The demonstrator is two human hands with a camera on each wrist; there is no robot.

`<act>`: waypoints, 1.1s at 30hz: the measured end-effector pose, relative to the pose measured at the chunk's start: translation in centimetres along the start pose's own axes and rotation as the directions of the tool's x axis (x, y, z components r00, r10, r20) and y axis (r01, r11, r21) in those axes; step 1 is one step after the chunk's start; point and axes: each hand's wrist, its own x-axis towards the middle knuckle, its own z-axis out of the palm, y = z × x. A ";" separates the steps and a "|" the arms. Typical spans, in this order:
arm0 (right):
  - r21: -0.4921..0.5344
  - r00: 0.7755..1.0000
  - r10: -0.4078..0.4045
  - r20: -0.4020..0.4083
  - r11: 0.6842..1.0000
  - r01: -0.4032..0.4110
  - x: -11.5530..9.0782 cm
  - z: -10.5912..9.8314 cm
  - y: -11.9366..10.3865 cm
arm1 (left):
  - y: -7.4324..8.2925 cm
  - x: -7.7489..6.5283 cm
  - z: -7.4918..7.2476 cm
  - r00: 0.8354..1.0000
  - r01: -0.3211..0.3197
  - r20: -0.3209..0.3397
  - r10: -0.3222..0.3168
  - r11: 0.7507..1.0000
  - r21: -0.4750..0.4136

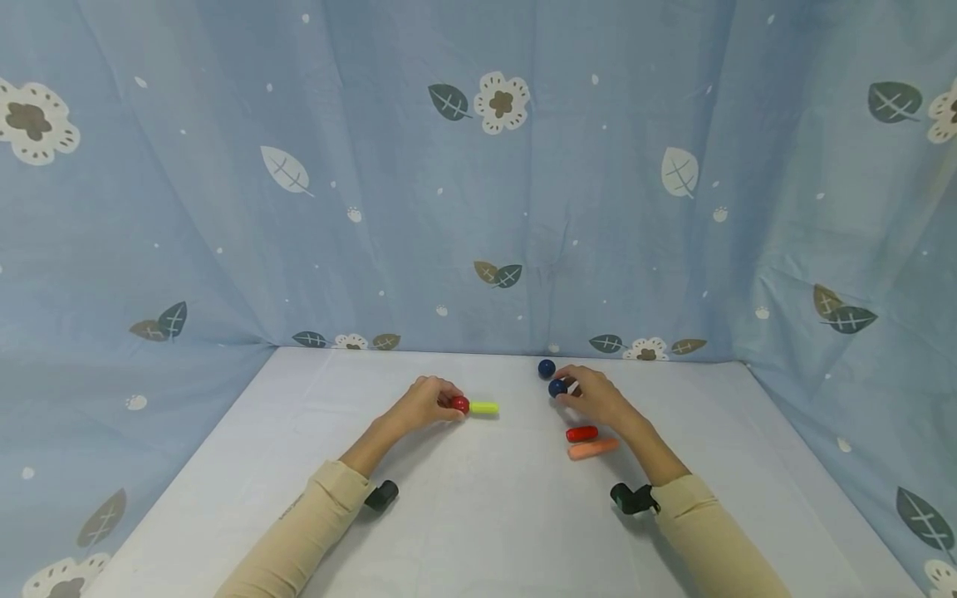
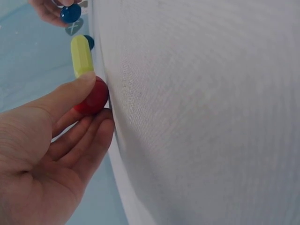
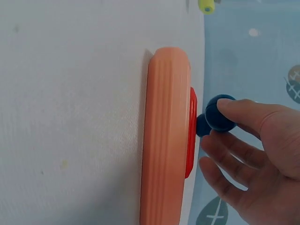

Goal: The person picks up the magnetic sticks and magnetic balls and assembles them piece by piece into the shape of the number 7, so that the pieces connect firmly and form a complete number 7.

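Note:
My left hand [image 1: 424,405] pinches a glossy red ball [image 1: 460,405] between thumb and fingers at the table's middle. A short yellow-green ridged stick [image 1: 484,408] points right from the ball, end against it; whether they are joined I cannot tell. In the left wrist view the thumb tip lies where the stick [image 2: 82,56] meets the ball [image 2: 93,97]. Farther right, my right hand [image 1: 598,399] holds a dark blue ball [image 1: 557,388] between thumb and fingers, its lower fingers loosely bent in the right wrist view. A second blue ball [image 1: 547,368] sits just behind it.
A red ridged stick [image 1: 581,433] and a longer orange one [image 1: 593,449] lie side by side in front of the right hand. The white-covered table [image 1: 493,515] ends at a blue patterned curtain [image 1: 419,208]. Black wrist mounts [image 1: 383,496] sit by both sleeves.

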 end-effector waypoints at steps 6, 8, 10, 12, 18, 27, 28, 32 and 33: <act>-0.010 1.000 0.017 0.018 1.000 -0.017 0.0 0.2 -0.6 | 0.2 0.0 -0.1 1.000 -0.003 0.001 0.003 1.000 0.001; -0.016 1.000 0.010 0.021 1.000 -0.009 -0.1 0.3 -0.8 | 0.3 -0.1 -0.2 1.000 -0.005 0.000 0.005 1.000 0.004; -0.014 1.000 0.003 0.020 1.000 -0.003 -0.2 0.3 -1.0 | 0.3 -0.1 -0.2 1.000 -0.008 -0.002 0.008 1.000 0.007; -0.020 1.000 -0.007 0.014 1.000 0.008 -0.3 0.4 -1.1 | 0.3 -0.1 -0.2 1.000 -0.011 -0.002 0.011 1.000 0.007; -0.039 0.999 -0.030 0.010 0.999 0.031 -0.6 0.6 -1.2 | 0.2 0.0 -0.1 1.000 -0.005 0.004 0.005 1.000 0.002; -0.058 0.998 -0.055 -0.003 0.997 0.055 -0.9 0.8 -1.7 | 0.2 -0.1 -0.2 1.000 -0.016 0.000 0.016 1.000 0.002; -0.058 0.998 -0.055 -0.001 0.997 0.055 -0.9 0.8 -1.7 | 0.1 -0.1 -0.1 1.000 -0.011 0.000 0.011 1.000 0.001; -0.062 0.999 -0.053 0.004 0.997 0.053 -1.0 0.7 -2.0 | 0.1 0.0 -0.1 1.000 0.010 0.002 -0.010 1.000 -0.006; -0.060 0.999 -0.051 0.005 0.997 0.052 -1.0 0.7 -2.1 | 0.1 0.0 -0.1 1.000 0.011 0.001 -0.011 1.000 -0.007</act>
